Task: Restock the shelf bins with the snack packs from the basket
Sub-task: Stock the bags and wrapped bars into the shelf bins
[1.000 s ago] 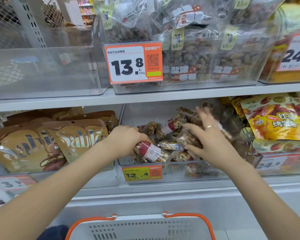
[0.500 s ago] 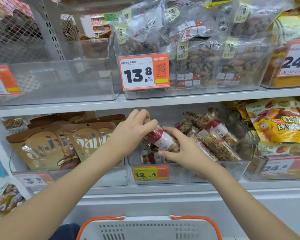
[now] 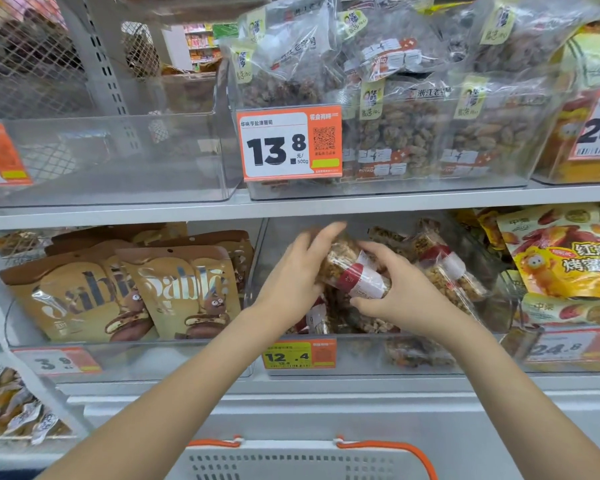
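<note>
Both hands are inside the clear middle bin [image 3: 361, 358] on the lower shelf, the one with the 12.4 price tag. Between them is a clear snack pack [image 3: 355, 271] of brown granola pieces with a red and white label. My left hand [image 3: 293, 275] presses its left end with fingers stretched upward. My right hand [image 3: 392, 289] wraps the pack's right side from below and in front. More packs of the same kind [image 3: 444, 268] lean in the bin's right half. The white basket [image 3: 291, 460] with orange handles shows at the bottom edge; its inside is hidden.
Brown Sablé cookie bags [image 3: 184, 292] fill the bin to the left. Yellow bags [image 3: 565, 251] fill the bin to the right. On the upper shelf stands a see-through bin [image 3: 111, 161] at left and a bin of nut bags [image 3: 413, 133] with a 13.8 tag.
The snack pack has been raised and turned between both hands, higher in the bin. My left fingers have spread out. The camera has shifted, so the shelf sits further right in view.
</note>
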Demonstrator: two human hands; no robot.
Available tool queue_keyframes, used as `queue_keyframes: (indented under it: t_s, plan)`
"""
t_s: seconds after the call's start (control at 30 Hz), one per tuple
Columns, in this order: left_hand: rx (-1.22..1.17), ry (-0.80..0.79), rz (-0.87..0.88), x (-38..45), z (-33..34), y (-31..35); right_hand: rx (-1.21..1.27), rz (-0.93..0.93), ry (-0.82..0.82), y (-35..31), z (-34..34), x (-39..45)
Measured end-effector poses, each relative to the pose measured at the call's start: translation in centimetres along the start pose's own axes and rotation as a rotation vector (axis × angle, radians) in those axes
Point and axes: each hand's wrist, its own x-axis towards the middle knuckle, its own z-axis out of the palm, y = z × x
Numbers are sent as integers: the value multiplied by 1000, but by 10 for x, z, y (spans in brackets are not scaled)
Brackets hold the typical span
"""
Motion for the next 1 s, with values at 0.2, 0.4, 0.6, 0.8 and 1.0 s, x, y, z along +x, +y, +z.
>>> queue_keyframes:
  t_s: [0.2,0.4,0.6,0.8,1.0]
  plan:
    - [-105,-240,-493,14,32,-19,-178,44,251,8,-8,9]
    - [-110,-547,-764,21,51,-39,-187,55,354,22,-17,12]
    - [-324,-380,-705,13,52,-36,-545,2,332,26,-4,24]
    - [-627,-361,-748,10,46,-33,-521,82,326,25,2,37]
    - [-664,-390,-451,5,35,-11,-303,161,362,16,-1,40]
